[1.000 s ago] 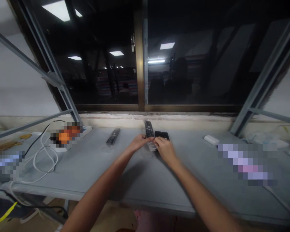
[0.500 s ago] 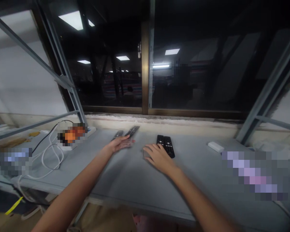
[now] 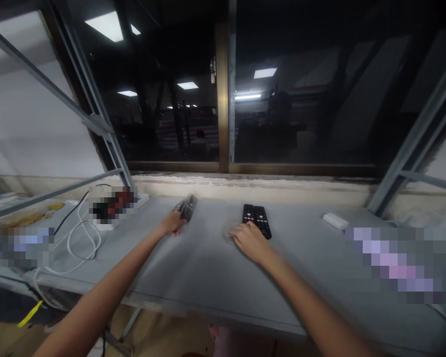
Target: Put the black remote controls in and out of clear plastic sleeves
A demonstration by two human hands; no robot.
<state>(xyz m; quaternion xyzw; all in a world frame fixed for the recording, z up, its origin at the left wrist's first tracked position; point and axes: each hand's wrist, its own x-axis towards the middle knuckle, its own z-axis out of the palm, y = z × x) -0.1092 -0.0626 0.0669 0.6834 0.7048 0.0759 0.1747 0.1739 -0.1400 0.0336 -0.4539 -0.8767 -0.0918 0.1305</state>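
Observation:
My left hand [image 3: 171, 223] is closed around the lower end of a dark remote control [image 3: 188, 208], held over the left middle of the desk. A second dark remote seems to lie right beside it on the left, but blur hides where one ends. My right hand [image 3: 250, 241] rests low on the desk with its fingers stretched to the left. It partly covers the near end of two black remote controls [image 3: 250, 213] lying side by side. A faint pale smear by its fingertips is too blurred to name.
On the grey desk [image 3: 208, 267], a white cable [image 3: 70, 238] coils at the left beside a power strip [image 3: 143, 199]. A white adapter [image 3: 334, 221] lies to the right. Metal frame posts [image 3: 405, 129] rise on both sides, with a dark window [image 3: 301, 114] behind.
My left hand has moved a little left with the remote, which now sits close against the other remote there. My right hand has stayed by the pair, its fingers drawn closer together.

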